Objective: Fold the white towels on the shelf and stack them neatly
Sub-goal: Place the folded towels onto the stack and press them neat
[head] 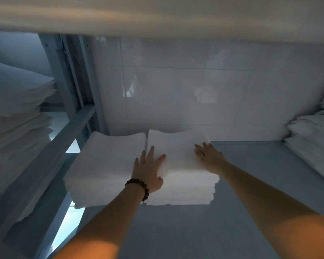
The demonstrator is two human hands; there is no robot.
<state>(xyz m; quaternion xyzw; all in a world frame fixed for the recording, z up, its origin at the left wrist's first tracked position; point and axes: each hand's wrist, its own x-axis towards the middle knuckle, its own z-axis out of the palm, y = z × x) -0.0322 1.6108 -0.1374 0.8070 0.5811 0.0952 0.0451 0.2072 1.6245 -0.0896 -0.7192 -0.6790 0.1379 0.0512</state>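
- Shelf (251, 184): grey-blue board; the tiled wall (195, 81) runs along its back edge and the underside of the upper shelf (157, 15) hangs overhead, blurred.
- Two stacks of folded white towels sit at the back left of the shelf, up against the wall. The left stack (105, 165) and right stack (183, 182) are side by side, with only a thin seam between them.
- Right stack: several folded layers show at its front edge, roughly in line.
- Your left hand (150, 169) lies flat on top of the right stack near its left edge. The fingers are straight and spread and grip nothing. Your little finger reaches about to the seam.
- A dark bead bracelet (138, 186) is on your left wrist.
- Your right hand (209, 156) lies flat on the right side of the same stack's top, by its right edge. The fingers are straight and a little spread, holding nothing.
- Your hands are apart, one on each side of the top towel.
- Another pile of white linen (314, 139) stands at the shelf's right edge, well apart from the two stacks.
- Past the metal upright (69, 71) at the left edge, the next bay holds more white piles (17, 109).
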